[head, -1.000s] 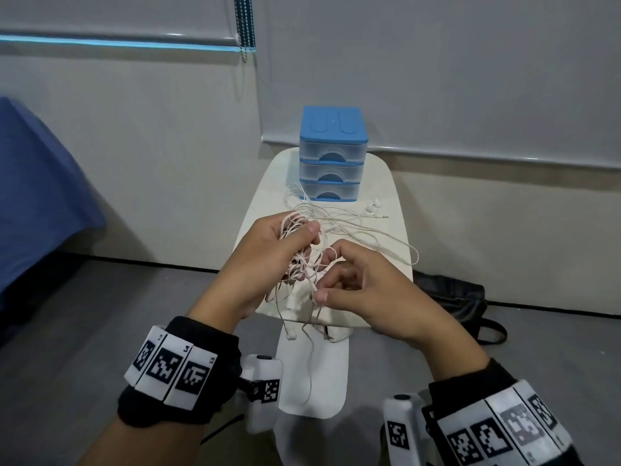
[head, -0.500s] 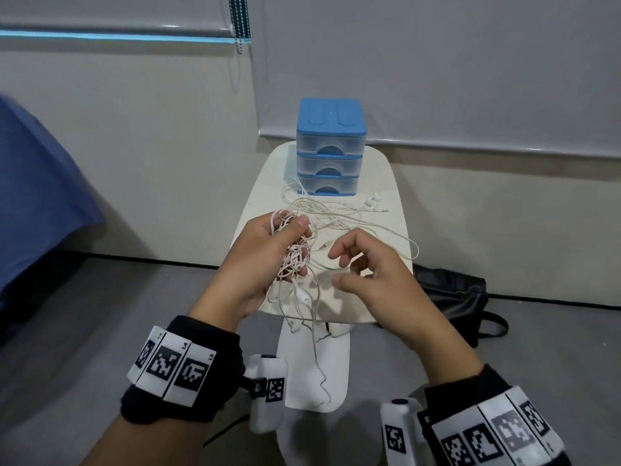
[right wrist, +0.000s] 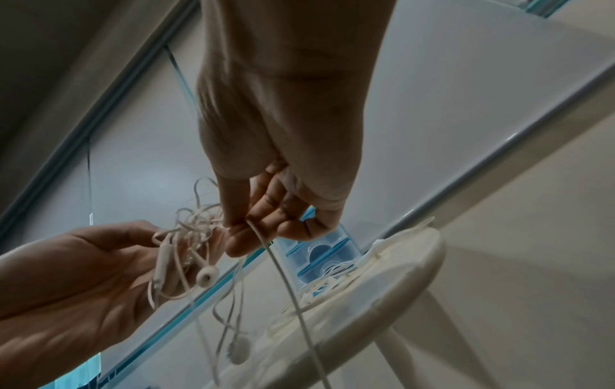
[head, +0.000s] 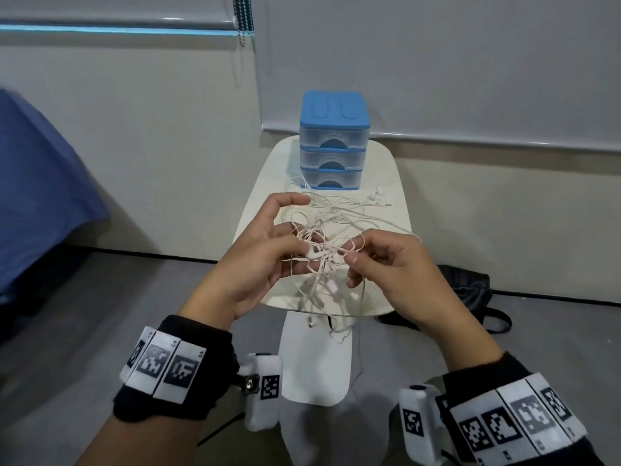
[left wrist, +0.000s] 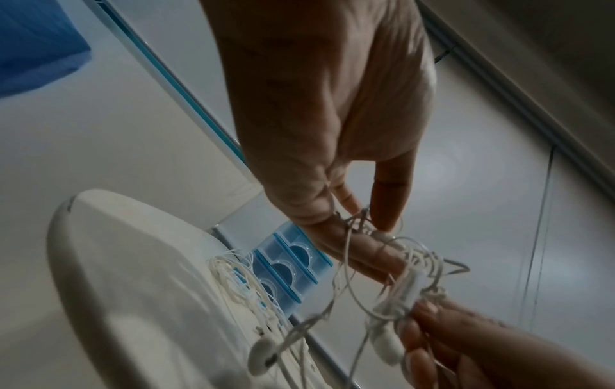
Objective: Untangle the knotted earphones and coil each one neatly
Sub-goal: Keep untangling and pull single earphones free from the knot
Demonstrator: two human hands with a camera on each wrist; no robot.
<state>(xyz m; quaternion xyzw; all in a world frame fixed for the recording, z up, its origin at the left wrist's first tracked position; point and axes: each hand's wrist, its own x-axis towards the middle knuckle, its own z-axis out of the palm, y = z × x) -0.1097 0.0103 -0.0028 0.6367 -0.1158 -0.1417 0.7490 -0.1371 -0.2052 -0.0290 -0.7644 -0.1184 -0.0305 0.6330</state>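
Pinched between my right thumb and forefinger is one strand of the knotted earphones (head: 319, 250), and my right hand (head: 389, 267) sits right of centre in the head view with its other fingers curled under. In the right wrist view that strand (right wrist: 286, 276) runs from my fingertips (right wrist: 238, 242) down toward the bottom of the frame. My left hand (head: 258, 260), left of centre in the head view, holds the main clump of the tangle: the thumb presses it against the fingers, while the forefinger arches up and away above. In the left wrist view the cords wrap over my left fingers (left wrist: 362, 252), and an inline remote (left wrist: 409, 289) hangs just below them, at lower right.

Both hands hold the knot in the air above the near edge of the small white table (head: 268, 183), at the middle of the head view. Several loose ends hang below the hands, with earbuds dangling past the table edge (head: 312, 322). More white cord lies spread on the tabletop toward the upper middle of the frame, reaching a pair of earbuds (head: 375, 196) just right of the drawer unit.

That blue drawer unit (head: 334, 139) stands at the far end of the table, three clear drawers stacked under a blue lid. A black bag (head: 470, 290) lies on the floor at the right, and blue cloth (head: 40, 196) fills the left edge.
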